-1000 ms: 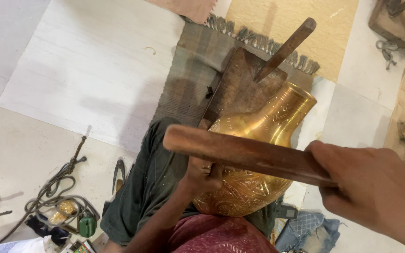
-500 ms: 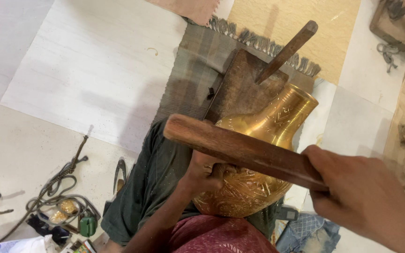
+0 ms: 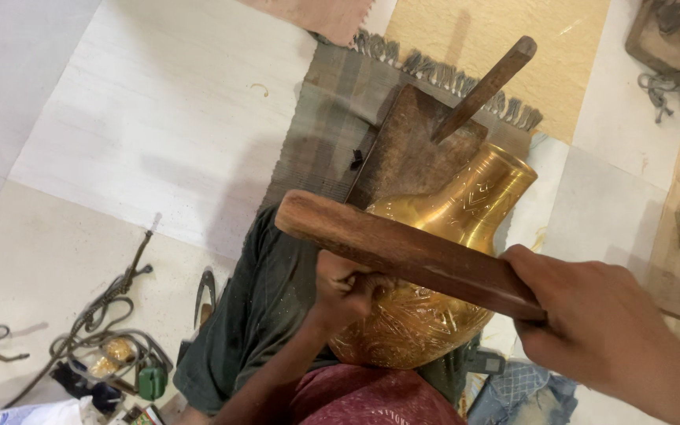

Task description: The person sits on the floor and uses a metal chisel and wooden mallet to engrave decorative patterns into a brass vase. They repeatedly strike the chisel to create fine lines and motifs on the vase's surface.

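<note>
From the head view, looking straight down, the right hand (image 3: 604, 327) is closed around one end of a long wooden bat (image 3: 407, 252), which slants up and left from the lower right and crosses in front of a brass vase (image 3: 434, 307). The bat's free end stands clear of the vase's shoulder on the left; whether the wood touches the metal I cannot tell.

The left hand (image 3: 340, 287) is fisted against the vase's belly on its left side, fingers curled tight. It may grip a small tool, but that is hidden behind the knuckles and the bat.

The vase lies tilted, neck pointing up and right, its wide engraved belly low and resting on the person's lap, against a dark green cloth (image 3: 253, 315) and a red patterned cloth (image 3: 364, 397). Its neck leans on a dark wooden block (image 3: 411, 149), from which a wooden peg (image 3: 485, 86) rises at a slant.

The block sits on a fringed grey-green rug (image 3: 332, 134), spread over a pale tiled floor (image 3: 143, 118). On the floor at the lower left lies a tangle of cord (image 3: 104, 323) with a small green thing (image 3: 151, 383) beside it. A piece of blue checked cloth (image 3: 517, 393) shows just under the vase at the bottom right.
</note>
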